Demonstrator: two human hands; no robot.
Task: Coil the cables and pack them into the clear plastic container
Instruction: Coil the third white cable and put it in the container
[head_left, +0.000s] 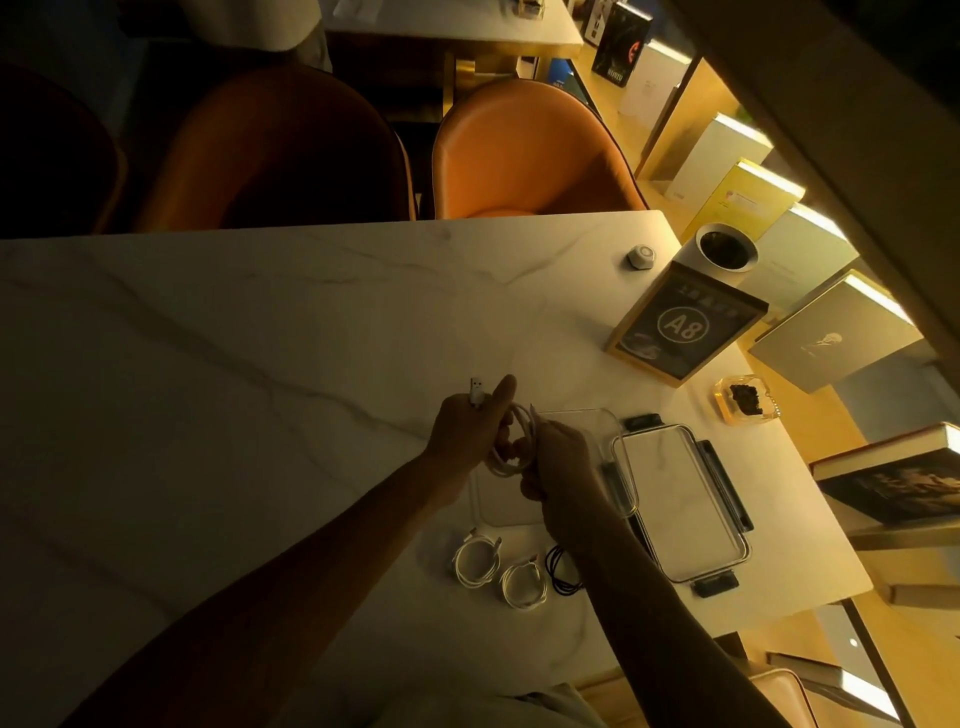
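From the head camera, you hold both hands over the marble table (218, 332), just above the clear plastic container (582, 415), whose near part your hands hide. Your left hand (462, 434) is closed around a white cable (511, 447), the thumb raised and the other fingers wrapped over the cord, so that its USB plug (476, 388) sticks up out of the fist. Your right hand (563, 457) sits just beside it with the fingers curled in on the same cable's loops (whether they pinch one strand or several you cannot tell in this dim light). The cable hangs between your hands as a loose coil. Near your right forearm, on the table, lie two coiled white cables, one (475, 561) to the left and one (523, 584) just beside it, with a black cable (563, 569) next, partly under your arm. To the right of the container rests its clear lid (680, 499), flat, with dark latches at the edges. Farther off stand a framed A8 sign (685, 325) and a white cup (724, 254).
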